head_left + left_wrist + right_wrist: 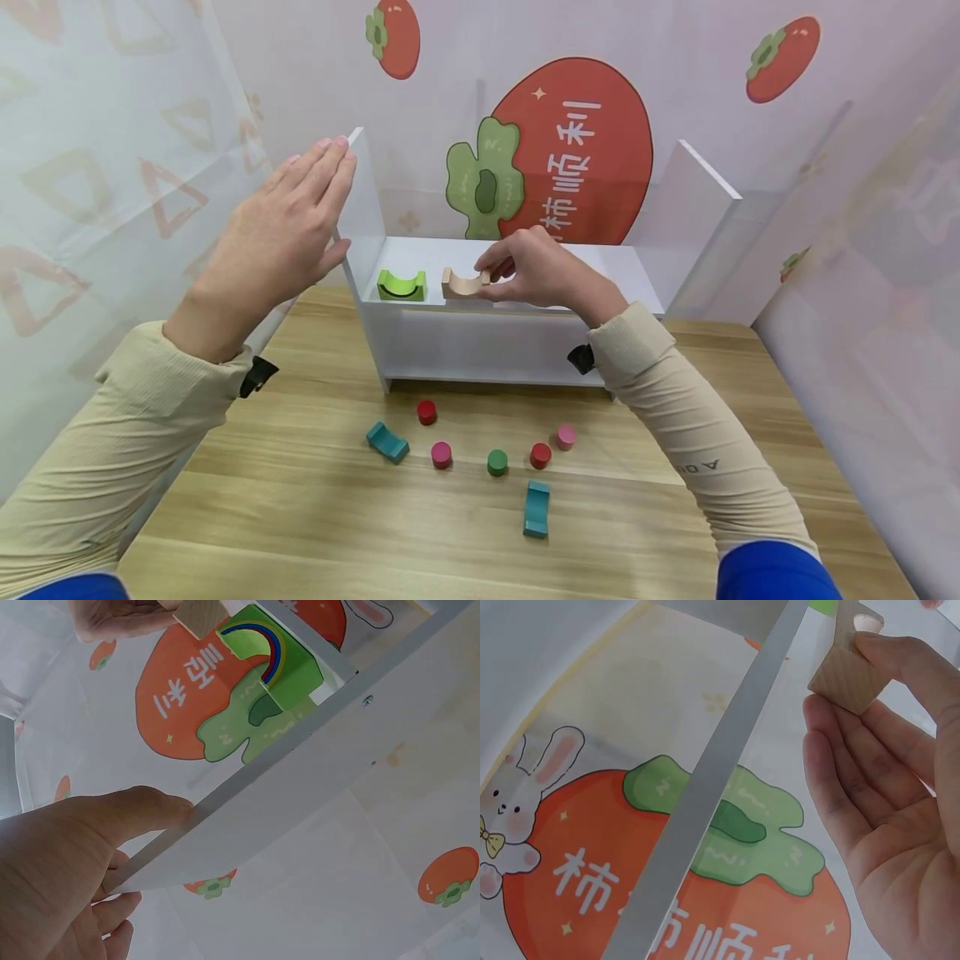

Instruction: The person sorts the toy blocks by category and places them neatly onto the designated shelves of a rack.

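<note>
My right hand (536, 271) pinches a plain wooden block with a curved hollow (459, 285) at its right end, between thumb and fingers. The block is at the front of the white shelf's (577, 260) upper board; in the right wrist view its wooden end (851, 679) shows between thumb and fingers. To its left sits a green block with a curved hollow (401, 286), which has rainbow stripes (274, 652) in the left wrist view. My left hand (281, 221) rests against the shelf's left side panel (362, 200), fingers straight, thumb touching the panel's front edge.
On the wooden table (300, 500) before the shelf lie two teal curved blocks (387, 442) (536, 510). Several small cylinders in red (427, 412), pink (566, 437) and green (497, 462) stand around them. The shelf's right panel (693, 217) rises beyond my right hand.
</note>
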Demonstrator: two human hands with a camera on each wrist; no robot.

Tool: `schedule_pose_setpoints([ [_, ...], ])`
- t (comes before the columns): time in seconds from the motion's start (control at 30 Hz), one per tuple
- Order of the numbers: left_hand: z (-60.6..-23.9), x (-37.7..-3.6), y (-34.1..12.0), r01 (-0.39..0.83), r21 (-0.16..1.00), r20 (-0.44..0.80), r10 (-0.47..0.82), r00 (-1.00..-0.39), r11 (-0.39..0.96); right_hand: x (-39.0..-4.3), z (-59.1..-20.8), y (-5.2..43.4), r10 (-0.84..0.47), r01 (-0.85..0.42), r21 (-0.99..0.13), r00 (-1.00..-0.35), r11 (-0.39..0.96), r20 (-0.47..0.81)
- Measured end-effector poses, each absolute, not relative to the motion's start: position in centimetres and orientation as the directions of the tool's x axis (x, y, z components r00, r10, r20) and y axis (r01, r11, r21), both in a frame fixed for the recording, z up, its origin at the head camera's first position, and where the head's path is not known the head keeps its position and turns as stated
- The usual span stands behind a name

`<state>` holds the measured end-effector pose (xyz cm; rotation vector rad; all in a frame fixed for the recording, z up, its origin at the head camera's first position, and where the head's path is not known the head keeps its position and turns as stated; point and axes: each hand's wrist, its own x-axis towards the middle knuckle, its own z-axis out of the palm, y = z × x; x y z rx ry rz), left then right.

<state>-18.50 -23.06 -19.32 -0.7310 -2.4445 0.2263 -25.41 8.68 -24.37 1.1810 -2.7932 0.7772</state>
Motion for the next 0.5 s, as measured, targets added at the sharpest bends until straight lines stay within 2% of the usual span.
schedule_pose_setpoints([
  [0.5,-19.22,-18.35,-23.03,0.448,-0.313,0.47,0.546,-0.694,0.838,-25.78,-25.24,8.49,-0.674,-0.678,-0.435,-0.713,0.592,0.194],
])
